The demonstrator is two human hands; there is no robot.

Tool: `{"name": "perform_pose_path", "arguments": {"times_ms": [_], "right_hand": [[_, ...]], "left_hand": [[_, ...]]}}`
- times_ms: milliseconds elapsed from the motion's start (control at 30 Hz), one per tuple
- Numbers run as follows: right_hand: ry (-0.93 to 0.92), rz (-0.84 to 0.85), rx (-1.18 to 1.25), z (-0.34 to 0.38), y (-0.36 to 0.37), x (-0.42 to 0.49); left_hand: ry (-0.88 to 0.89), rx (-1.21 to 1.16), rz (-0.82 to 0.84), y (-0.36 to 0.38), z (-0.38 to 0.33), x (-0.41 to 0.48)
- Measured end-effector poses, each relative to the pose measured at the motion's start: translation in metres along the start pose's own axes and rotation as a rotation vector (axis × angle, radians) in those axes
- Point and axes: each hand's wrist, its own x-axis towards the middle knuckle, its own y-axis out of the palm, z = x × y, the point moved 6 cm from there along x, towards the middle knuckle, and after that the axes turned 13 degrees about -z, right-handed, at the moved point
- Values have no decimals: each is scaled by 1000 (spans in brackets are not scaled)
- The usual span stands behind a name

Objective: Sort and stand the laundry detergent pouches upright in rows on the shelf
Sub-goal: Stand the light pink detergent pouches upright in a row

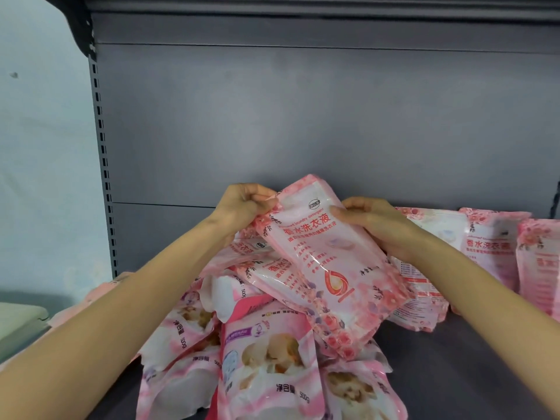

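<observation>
Illumination: even, diffuse, moderately dim. Glare streaks on the glossy pouch (327, 262) film. Soft focus overall; wide-angle bending at frame edges.

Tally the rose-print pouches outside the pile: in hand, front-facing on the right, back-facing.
Held pouch, gripped by left hand and right hand: 1
Front-facing pouches on the right: 3
Back-facing pouch: 1
Total: 5
Pile: too overlapped to count.

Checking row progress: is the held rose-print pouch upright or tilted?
Tilted: rose-print pouch slants diagonally, left hand pinching its top, right hand gripping its side.
</observation>
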Motion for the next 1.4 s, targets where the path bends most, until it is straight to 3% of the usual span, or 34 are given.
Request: {"name": "perform_pose_path", "arguments": {"times_ms": [133, 433, 600, 867, 1133, 1400], "right_hand": [[47, -27, 173, 9, -4, -3], [59, -40, 313, 4, -21, -19], [-30, -175, 366, 10, -33, -27], [-140, -328, 333, 12, -60, -44], [-218, -394, 292, 22, -95, -60], [-170, -505, 303, 8, -135, -73]], "left_hand": [[47, -18, 88, 14, -14, -17], [95, -35, 182, 35, -27, -30], [-19, -133, 210, 39, -22, -33], [-139, -275, 374, 47, -11, -53], [-110, -318, 396, 80, -21, -51], [-67, -285, 481, 129, -36, -50]]}}
